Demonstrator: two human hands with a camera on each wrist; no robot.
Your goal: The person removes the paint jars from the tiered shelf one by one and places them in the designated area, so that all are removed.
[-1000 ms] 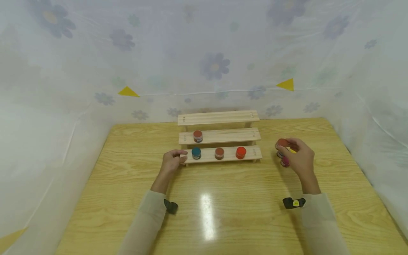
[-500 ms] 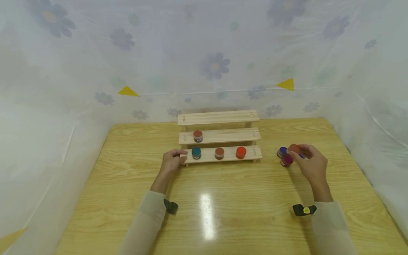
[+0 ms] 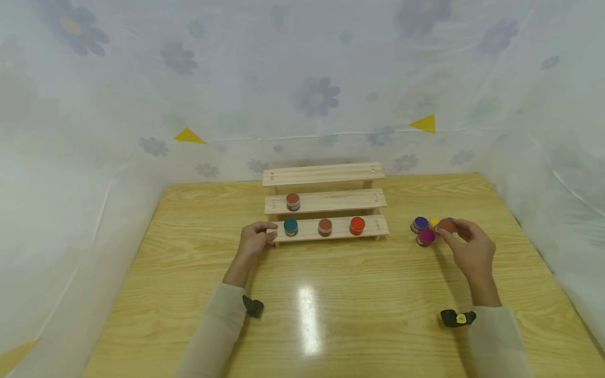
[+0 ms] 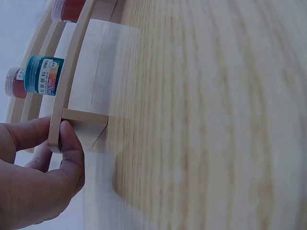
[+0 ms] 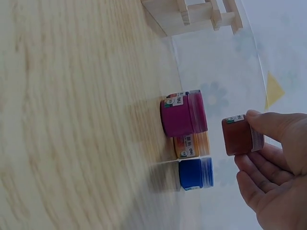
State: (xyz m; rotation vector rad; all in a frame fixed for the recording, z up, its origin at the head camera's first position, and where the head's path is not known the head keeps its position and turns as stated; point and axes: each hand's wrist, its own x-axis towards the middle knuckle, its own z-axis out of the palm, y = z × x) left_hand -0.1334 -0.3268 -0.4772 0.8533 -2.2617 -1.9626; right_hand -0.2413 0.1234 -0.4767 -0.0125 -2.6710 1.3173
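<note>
My left hand (image 3: 253, 241) pinches the left end of the lowest board of a three-step wooden rack (image 3: 340, 229); the left wrist view shows thumb and fingers around that end. Off the table at the right, my right hand (image 3: 475, 254) holds a brown paint jar (image 5: 237, 136) by its lid. Close by stand a magenta jar (image 5: 182, 115), a violet jar (image 3: 419, 224), a yellow jar (image 5: 187, 145) and a blue jar (image 5: 192, 173), partly hidden in the head view. The lowest board carries a teal jar (image 3: 291, 227), a brown jar (image 3: 325, 227) and a red jar (image 3: 357, 226).
Another reddish-brown jar (image 3: 293, 201) sits at the left of the middle board. Behind the rack hangs a flowered white curtain (image 3: 316, 94) with yellow triangles, which also encloses both sides of the wooden table (image 3: 189, 315).
My right hand has moved right and toward me with the brown jar, uncovering the violet and magenta jars. The left hand has stayed on the rack's end.
</note>
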